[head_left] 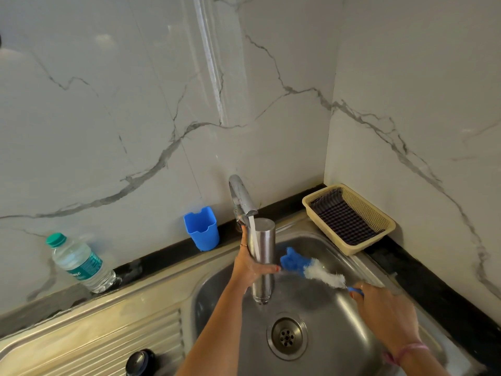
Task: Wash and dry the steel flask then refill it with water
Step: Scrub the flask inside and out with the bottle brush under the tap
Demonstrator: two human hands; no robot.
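Note:
The steel flask (pixel 264 248) is held upside down over the sink basin (pixel 320 316), its flat base up under the tap spout (pixel 244 202). Water streams from the tap down the flask's side. My left hand (pixel 250 264) grips the flask around its middle. My right hand (pixel 385 310) holds the blue handle of a bottle brush (pixel 320 274), whose white and blue bristle head lies just right of the flask, apart from it. The flask's dark lid (pixel 139 362) sits on the drainboard at the bottom.
A blue plastic cup (pixel 202 229) stands on the black ledge left of the tap. A clear water bottle with a green cap (pixel 81 263) stands at far left. A beige basket holding a checked cloth (pixel 349 218) sits in the right corner. The drain (pixel 287 336) is below the flask.

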